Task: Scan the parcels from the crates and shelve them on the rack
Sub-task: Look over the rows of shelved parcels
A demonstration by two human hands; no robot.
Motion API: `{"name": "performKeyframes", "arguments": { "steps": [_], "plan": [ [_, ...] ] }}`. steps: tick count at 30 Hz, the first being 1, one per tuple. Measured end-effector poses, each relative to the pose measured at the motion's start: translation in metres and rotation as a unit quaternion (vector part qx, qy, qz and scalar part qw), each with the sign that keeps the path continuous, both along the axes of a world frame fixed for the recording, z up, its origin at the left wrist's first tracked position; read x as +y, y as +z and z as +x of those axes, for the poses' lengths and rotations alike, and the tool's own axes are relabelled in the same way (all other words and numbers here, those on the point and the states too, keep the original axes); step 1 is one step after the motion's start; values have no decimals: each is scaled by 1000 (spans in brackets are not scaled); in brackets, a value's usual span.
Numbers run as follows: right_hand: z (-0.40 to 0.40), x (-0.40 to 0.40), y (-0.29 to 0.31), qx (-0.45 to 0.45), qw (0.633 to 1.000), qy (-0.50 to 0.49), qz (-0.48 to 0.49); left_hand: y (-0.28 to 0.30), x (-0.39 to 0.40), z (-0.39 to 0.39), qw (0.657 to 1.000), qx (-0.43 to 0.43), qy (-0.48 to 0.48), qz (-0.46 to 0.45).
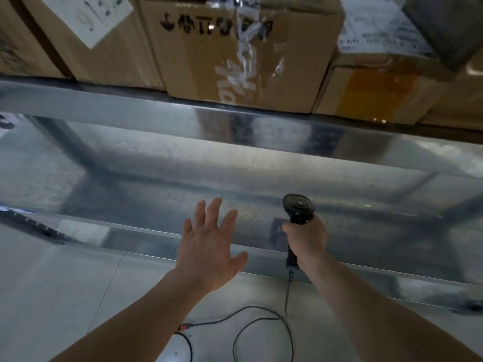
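Left hand (209,246) is spread flat w/ nothing in it, right hand (305,237) grips scanner (298,209) at 5 o'clock, parcels (235,56) sit on rack (130,105) at 12, so I think better turn back to crates, keeping cable (261,320) clear of feet

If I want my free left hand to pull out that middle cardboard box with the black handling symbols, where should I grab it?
Probably by its lower front corner, coming from the front-left. The cardboard box overhangs the shelf edge there, so fingers could hook underneath. Its right side sits tight against a neighbouring taped box. The left hand is open; the right hand grips the scanner.
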State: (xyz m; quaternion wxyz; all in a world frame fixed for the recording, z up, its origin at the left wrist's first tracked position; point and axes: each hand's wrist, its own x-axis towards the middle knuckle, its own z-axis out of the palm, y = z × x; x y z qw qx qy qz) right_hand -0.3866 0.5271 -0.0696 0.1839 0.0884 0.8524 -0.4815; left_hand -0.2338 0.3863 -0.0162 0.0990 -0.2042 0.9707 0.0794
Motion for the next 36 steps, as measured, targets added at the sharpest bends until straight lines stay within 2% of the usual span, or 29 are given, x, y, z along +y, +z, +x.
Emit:
{"name": "performKeyframes", "arguments": {
  "steps": [11,20,27,36],
  "plan": [
    [-31,-9,-22,40,998,-4,43,-27,7,-26,1000,16,-22,-4],
    [-54,-22,-27,34,999,-14,31,-41,-3,-32,1000,16,-24,-6],
    [-69,-26,-56,23,999,-28,18,-44,-7,-36,1000,11,-28,-3],
    [-61,-20,-38,29,999,-5,40,-38,-10,-37,1000,5,-20,1]
  ]
}}
